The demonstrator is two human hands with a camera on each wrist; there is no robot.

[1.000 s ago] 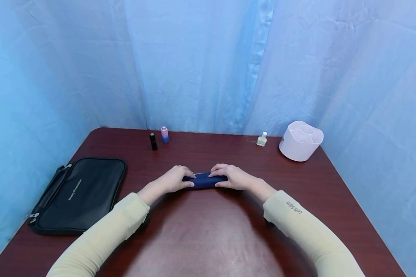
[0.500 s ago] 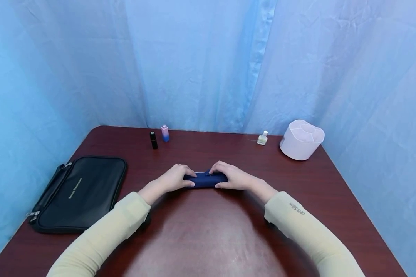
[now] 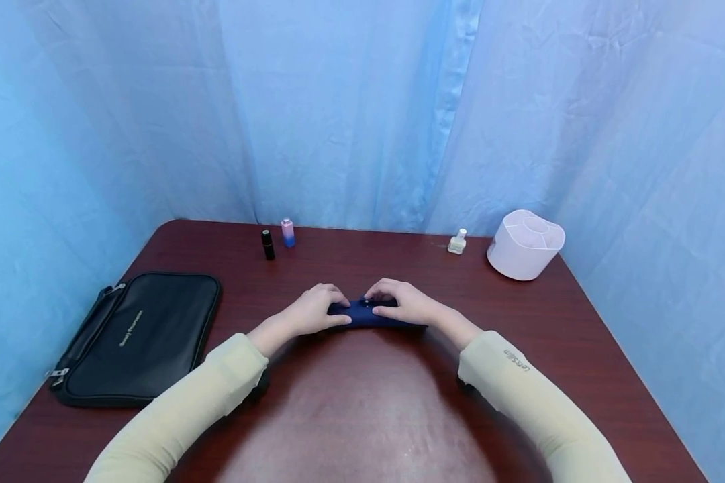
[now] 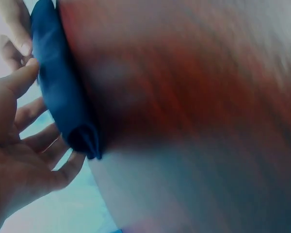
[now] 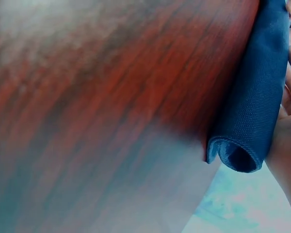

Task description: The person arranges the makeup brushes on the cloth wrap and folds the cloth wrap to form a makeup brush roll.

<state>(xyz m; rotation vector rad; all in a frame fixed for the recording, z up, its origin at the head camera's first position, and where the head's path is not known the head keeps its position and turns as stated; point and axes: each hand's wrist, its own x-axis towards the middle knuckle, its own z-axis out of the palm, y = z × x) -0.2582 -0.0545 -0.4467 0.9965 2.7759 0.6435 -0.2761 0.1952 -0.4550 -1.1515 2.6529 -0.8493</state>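
A navy fabric roll (image 3: 362,316) lies across the middle of the table, in front of me. Its hollow, coiled end shows in the right wrist view, where the roll (image 5: 254,102) has a woven texture. My left hand (image 3: 313,311) grips the left part, thumb on the near side and fingers behind. My right hand (image 3: 409,303) holds it right of the middle, thumb on top and fingertips at the far edge. Between the hands a small shiny snap (image 3: 366,303) shows near the right fingertips. In the left wrist view the roll (image 4: 63,87) has a folded end.
A black zipped case (image 3: 151,342) lies at the left. Toward the back stand a black tube (image 3: 268,245), a pink-and-blue bottle (image 3: 287,233), a small clear bottle with a white cap (image 3: 457,242) and a white divided organizer (image 3: 524,247). Blue curtains (image 3: 350,121) surround the table.
Both hands have shifted along the roll; the left moved slightly right. My right thumb went from the near side onto the top, and the roll's right end now sticks out past that hand.
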